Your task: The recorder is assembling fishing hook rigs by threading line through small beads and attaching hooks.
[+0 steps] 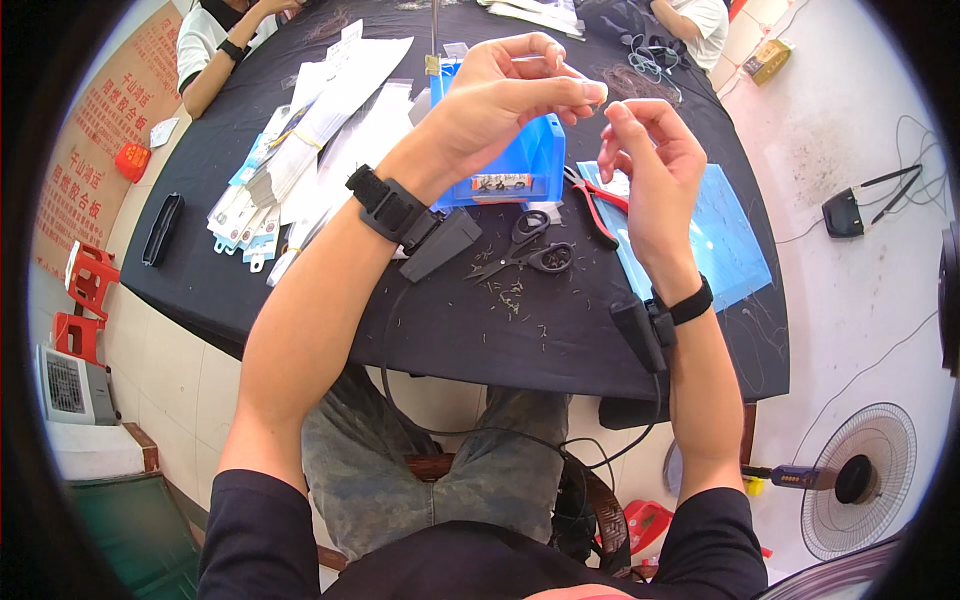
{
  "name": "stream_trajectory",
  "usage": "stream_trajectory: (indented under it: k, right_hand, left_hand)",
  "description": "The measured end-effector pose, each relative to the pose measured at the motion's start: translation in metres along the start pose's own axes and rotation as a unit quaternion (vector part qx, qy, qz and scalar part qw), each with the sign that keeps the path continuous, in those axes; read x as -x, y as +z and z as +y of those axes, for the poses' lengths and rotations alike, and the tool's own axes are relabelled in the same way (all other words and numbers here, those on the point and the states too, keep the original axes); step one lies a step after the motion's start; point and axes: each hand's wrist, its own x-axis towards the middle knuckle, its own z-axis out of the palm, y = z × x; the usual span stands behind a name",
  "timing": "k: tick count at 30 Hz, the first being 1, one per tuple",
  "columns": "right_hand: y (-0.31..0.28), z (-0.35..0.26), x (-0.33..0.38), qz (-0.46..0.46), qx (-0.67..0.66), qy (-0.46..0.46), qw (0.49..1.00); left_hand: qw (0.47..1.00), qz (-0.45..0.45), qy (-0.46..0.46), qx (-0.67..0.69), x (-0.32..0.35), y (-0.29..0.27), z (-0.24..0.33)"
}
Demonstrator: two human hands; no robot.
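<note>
Both my hands are raised over the far part of the black-covered table, fingertips close together. My left hand [505,95] pinches thumb against fingers in front of a blue plastic bin [548,150]; whatever it holds is too small to make out. Just to its right, my right hand [655,160] is also closed in a pinch, and any thing in it cannot be told. Below them lie black-handled scissors [525,250], resting among small scattered clippings [510,298]. Red-handled pliers [600,212] lie beside the right hand, partly on a blue sheet [735,240].
Stacks of white paper strips and cards [300,140] cover the table's left side, near a black case [163,229]. Two other people sit at the far side. A fan [858,480] stands at the right, and cables from my wrist straps hang over my lap.
</note>
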Motion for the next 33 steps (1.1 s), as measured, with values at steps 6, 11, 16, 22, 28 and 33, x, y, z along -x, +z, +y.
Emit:
stream_trajectory:
  k: [6, 11, 16, 22, 28, 33]
  right_hand:
    - [-0.0013, -0.0044, 0.0002, -0.041, -0.134, 0.014, 0.99]
    - [-0.0025, -0.0027, -0.0005, -0.044, -0.139, 0.017, 0.989]
    - [-0.003, -0.0008, -0.0001, -0.035, -0.124, 0.013, 0.992]
    - [-0.004, 0.0018, -0.0009, -0.033, -0.098, 0.004, 0.995]
    - [-0.0052, 0.0023, -0.001, -0.031, -0.1, 0.0, 0.994]
    - [-0.0054, 0.0024, -0.0014, -0.025, -0.097, 0.002, 0.995]
  left_hand:
    - [1.0, 0.004, 0.001, 0.01, -0.0002, -0.0003, 0.0001]
    - [1.0, 0.008, -0.008, 0.021, -0.0004, 0.0, -0.0006]
    - [1.0, 0.007, -0.01, 0.014, -0.0004, 0.0003, -0.0001]
    - [1.0, 0.0, -0.008, -0.012, 0.0001, 0.0029, 0.0006]
    - [1.0, 0.004, -0.01, -0.011, 0.0, 0.0029, 0.0007]
    - [1.0, 0.004, -0.007, -0.013, -0.0001, 0.0028, -0.0001]
